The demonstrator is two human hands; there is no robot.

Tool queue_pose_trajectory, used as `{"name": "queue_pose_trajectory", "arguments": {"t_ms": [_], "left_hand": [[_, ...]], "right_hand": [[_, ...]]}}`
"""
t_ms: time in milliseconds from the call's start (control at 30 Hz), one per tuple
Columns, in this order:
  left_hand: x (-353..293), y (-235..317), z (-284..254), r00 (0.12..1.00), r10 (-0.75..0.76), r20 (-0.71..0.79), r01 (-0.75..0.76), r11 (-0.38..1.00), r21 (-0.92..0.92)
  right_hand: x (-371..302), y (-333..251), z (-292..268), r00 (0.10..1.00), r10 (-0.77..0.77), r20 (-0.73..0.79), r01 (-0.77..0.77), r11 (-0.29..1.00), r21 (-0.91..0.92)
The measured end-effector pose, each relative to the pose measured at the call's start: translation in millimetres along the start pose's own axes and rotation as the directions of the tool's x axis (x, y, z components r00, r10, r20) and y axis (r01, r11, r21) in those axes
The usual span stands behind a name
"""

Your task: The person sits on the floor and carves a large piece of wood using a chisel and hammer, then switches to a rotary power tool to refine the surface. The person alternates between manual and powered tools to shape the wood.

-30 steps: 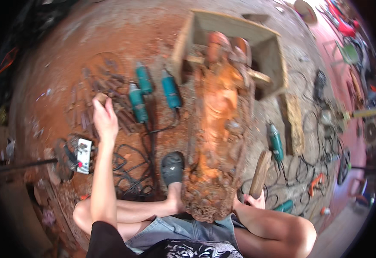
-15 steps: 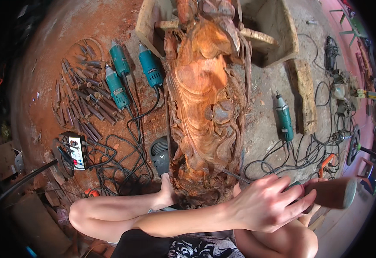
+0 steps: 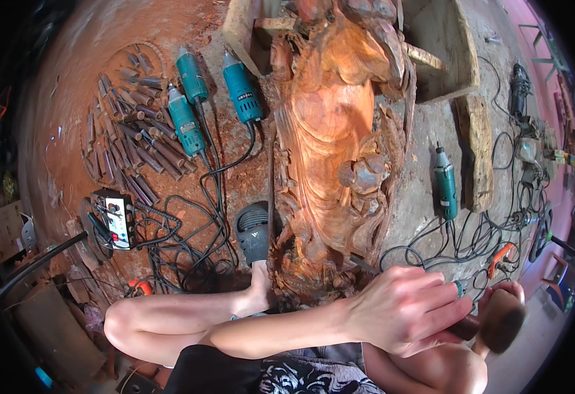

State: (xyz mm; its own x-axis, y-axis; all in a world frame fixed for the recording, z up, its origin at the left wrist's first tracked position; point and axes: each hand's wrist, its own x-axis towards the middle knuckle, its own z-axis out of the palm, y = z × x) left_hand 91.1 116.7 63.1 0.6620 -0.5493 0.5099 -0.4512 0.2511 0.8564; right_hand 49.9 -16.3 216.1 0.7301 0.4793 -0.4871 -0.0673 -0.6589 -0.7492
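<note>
Fingers of the left hand [image 3: 396,312] curl into a fist, no daylight between them and the palm, round a chisel [image 3: 364,264]. Slim metal blade juts from the fist toward 10–11 o'clock; dark reddish-brown handle shows past the fingers, toward 4 o'clock. Blade end overlaps the lower right edge of a wooden carving [image 3: 330,144]; contact cannot be told from this angle.

Carving lies lengthwise ahead of the seated person, its middle at 11 o'clock from the left fist; orange-brown wood, folds and knobs in relief. Far end sits over a rough box [image 3: 455,56].

Right hand [image 3: 512,289], just past the left fist toward 2–3 o'clock, has hold of a wooden mallet [image 3: 503,323]. Its fingers are partly hidden by the mallet, so the wrap is only partly seen. Mallet blurred, near the chisel handle's end; whether they meet, unclear.

Taken from the left fist: spread of chisels [image 3: 130,134] at 10; three teal power tools [image 3: 241,92] between 10 and 11; control box [image 3: 118,220] between 9 and 10; dark shoe [image 3: 253,233] at 10; single teal tool [image 3: 445,187] just past 12; timber length [image 3: 478,154] at 1.
</note>
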Motion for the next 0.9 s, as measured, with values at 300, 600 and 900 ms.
{"name": "queue_pose_trajectory", "arguments": {"t_ms": [300,600,900], "left_hand": [[-11,-4,8,0.997,-0.042,0.072,0.034,0.993,0.113],[-20,-7,6,0.987,-0.041,0.158,0.009,0.979,0.204],[-22,-10,1,0.976,-0.043,0.214,-0.009,0.971,0.237]], "right_hand": [[6,-19,0,0.996,0.08,0.039,-0.077,0.993,-0.087],[-1,-9,-1,0.993,0.113,-0.017,-0.114,0.993,-0.034],[-2,-12,-3,0.931,0.361,-0.054,-0.337,0.908,0.249]]}}
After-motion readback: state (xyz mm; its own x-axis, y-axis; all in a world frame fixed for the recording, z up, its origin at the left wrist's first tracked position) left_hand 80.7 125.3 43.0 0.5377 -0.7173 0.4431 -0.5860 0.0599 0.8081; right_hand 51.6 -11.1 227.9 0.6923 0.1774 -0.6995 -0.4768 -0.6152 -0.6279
